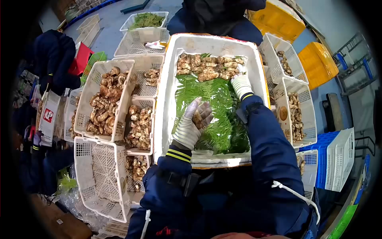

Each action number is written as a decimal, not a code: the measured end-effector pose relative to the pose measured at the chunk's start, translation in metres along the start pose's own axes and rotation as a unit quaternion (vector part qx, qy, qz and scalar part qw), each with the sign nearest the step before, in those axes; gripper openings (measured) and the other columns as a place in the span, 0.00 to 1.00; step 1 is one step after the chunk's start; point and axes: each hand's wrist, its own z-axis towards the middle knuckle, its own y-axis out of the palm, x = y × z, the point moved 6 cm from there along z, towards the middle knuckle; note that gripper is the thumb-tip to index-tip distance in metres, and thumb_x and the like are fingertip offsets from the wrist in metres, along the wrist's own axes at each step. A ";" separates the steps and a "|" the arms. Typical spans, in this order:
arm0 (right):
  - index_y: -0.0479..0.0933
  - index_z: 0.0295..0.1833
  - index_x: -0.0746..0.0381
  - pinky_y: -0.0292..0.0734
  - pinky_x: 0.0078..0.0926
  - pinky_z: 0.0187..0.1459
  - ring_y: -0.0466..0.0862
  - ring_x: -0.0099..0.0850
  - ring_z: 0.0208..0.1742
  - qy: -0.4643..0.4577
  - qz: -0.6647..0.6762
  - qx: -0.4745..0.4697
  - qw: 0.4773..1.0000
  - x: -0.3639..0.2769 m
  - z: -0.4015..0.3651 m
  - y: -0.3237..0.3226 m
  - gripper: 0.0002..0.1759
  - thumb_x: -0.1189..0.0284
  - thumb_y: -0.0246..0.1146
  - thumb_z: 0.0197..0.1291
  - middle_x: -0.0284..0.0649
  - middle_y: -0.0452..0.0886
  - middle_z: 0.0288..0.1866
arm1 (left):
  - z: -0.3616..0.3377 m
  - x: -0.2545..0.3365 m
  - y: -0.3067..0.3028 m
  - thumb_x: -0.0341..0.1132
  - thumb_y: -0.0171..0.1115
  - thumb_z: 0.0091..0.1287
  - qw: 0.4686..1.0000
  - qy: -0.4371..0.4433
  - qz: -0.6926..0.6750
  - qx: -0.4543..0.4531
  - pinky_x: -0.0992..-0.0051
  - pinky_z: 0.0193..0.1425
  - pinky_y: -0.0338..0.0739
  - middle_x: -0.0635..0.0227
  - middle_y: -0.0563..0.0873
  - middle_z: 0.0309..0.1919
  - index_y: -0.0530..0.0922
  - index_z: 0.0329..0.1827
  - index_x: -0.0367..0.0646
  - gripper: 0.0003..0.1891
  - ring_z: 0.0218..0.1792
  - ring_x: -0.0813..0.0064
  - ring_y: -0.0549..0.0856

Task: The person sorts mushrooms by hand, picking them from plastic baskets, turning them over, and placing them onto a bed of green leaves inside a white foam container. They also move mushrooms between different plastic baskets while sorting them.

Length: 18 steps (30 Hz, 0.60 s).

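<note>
A white foam box [162, 119] stands in front of me, lined with green fern leaves [217, 127]. Rows of brown-and-white mushrooms [209, 68] lie across its far end. My left hand [193, 121], in a striped glove, is over the ferns with the palm turned up and the fingers curled round a mushroom [197, 119]. My right hand [241, 84], gloved too, reaches to the right end of the mushroom rows; its fingertips are at the mushrooms, and whether it grips one is hidden.
White crates of mushrooms [104, 99] stand left of the box, with more crates [296, 115] at the right. An empty crate [99, 175] is at the lower left. One person [215, 16] sits beyond the box; others [53, 55] are at the left.
</note>
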 end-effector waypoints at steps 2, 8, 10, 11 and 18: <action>0.82 0.47 0.60 0.79 0.42 0.53 0.82 0.43 0.58 -0.014 0.000 0.138 0.990 0.010 -0.008 -0.030 0.16 0.61 0.58 0.64 0.47 0.84 0.54 | 0.002 0.000 0.000 0.55 0.55 0.75 0.999 -0.014 -0.043 -0.002 0.63 0.54 0.84 0.59 0.81 0.56 0.72 0.65 0.47 0.25 0.51 0.64 0.84; 0.79 0.54 0.60 0.77 0.36 0.58 0.81 0.45 0.57 0.136 0.459 0.118 0.870 0.022 -0.087 -0.129 0.22 0.58 0.70 0.60 0.52 0.82 0.57 | 0.001 0.000 0.009 0.64 0.39 0.76 0.997 -0.005 -0.072 -0.005 0.50 0.62 0.74 0.50 0.76 0.62 0.64 0.71 0.45 0.34 0.59 0.51 0.77; 0.79 0.56 0.61 0.79 0.33 0.52 0.85 0.41 0.47 0.140 0.561 0.110 0.808 0.014 -0.127 -0.151 0.22 0.60 0.69 0.62 0.49 0.86 0.47 | 0.011 -0.003 0.000 0.65 0.38 0.76 0.996 -0.003 -0.087 -0.023 0.49 0.63 0.73 0.49 0.75 0.63 0.65 0.70 0.46 0.34 0.59 0.50 0.76; 0.79 0.58 0.62 0.78 0.31 0.53 0.84 0.38 0.48 0.138 0.595 0.123 0.782 0.010 -0.141 -0.156 0.21 0.62 0.68 0.64 0.46 0.86 0.48 | 0.015 -0.004 -0.004 0.65 0.38 0.76 0.995 -0.006 -0.095 -0.031 0.53 0.56 0.78 0.49 0.76 0.62 0.66 0.70 0.46 0.34 0.56 0.52 0.80; 0.71 0.68 0.67 0.69 0.25 0.64 0.77 0.28 0.59 0.086 0.728 0.180 0.656 -0.021 -0.185 -0.173 0.26 0.68 0.64 0.69 0.42 0.80 0.59 | 0.000 0.008 0.014 0.70 0.31 0.74 0.990 -0.034 -0.073 -0.115 0.71 0.25 0.79 0.49 0.84 0.51 0.70 0.68 0.40 0.42 0.27 0.64 0.86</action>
